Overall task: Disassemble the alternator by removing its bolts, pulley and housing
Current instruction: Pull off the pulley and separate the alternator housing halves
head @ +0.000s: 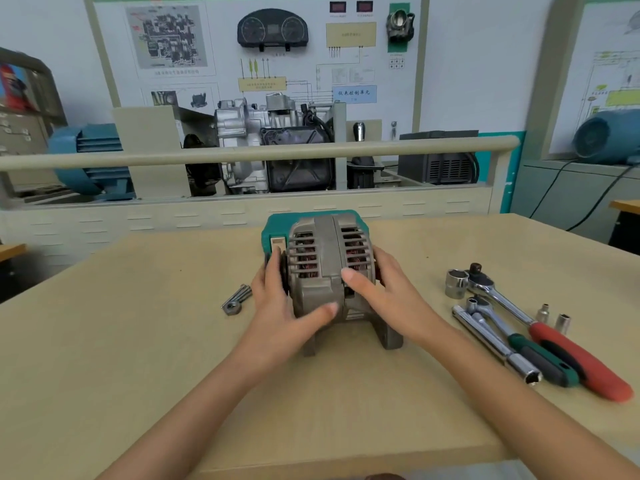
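You are steadying the alternator (329, 271) on the table (138, 341), just in front of a teal case (277, 223); its shaft axis is running left to right, with the dark pulley (284, 271) facing left and the rear end facing right. Your left hand (277, 306) is cupping the pulley end, fingers over the pulley and thumb pressing the housing; your right hand (381, 292) is lying spread against the rear half. To the alternator's left, long bolts (237, 297) are lying loose, so the bolts look already removed; the pulley and both housing halves are still sitting together. Ratchets and sockets (519, 327) are resting to its right.
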`<action>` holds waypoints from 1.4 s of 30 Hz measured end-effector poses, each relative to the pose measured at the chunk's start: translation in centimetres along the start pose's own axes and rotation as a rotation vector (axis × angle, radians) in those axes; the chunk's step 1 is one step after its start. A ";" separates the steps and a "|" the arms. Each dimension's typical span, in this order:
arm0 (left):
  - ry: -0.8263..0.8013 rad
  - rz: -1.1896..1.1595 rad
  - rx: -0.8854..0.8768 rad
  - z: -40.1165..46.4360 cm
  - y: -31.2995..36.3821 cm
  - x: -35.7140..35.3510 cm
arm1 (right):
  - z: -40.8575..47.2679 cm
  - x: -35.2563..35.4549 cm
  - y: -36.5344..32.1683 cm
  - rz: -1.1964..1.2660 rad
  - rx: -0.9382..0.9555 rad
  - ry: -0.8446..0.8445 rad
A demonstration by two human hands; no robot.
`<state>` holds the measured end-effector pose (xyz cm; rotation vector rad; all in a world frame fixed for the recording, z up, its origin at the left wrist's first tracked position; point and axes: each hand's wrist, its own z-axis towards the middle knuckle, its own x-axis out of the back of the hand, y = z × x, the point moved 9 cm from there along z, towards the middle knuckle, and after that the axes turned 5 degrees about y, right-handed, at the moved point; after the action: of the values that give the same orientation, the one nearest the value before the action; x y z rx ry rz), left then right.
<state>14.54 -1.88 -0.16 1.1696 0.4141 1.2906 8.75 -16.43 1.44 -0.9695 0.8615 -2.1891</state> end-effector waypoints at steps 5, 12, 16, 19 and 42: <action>0.025 0.102 0.029 0.4 0.2 -1.1 | -2.4 -0.6 -0.1 -0.193 0.095 -0.035; 0.084 0.027 0.116 0.9 0.2 -1.5 | -1.5 -0.1 -0.9 -0.101 0.037 0.154; 0.095 0.001 0.140 2.2 0.0 -1.7 | 0.7 0.3 -0.2 -0.123 -0.079 0.122; 0.114 0.010 0.114 2.9 -0.2 -1.7 | 1.6 0.4 -0.1 -0.207 -0.121 0.092; 0.028 -0.099 0.283 3.1 -0.9 -1.4 | -0.9 -1.0 2.3 -0.033 -0.185 -0.177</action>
<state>17.05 -4.36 -0.09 1.3492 0.6838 1.1890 9.18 -16.80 -1.17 -1.2539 0.9820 -2.0405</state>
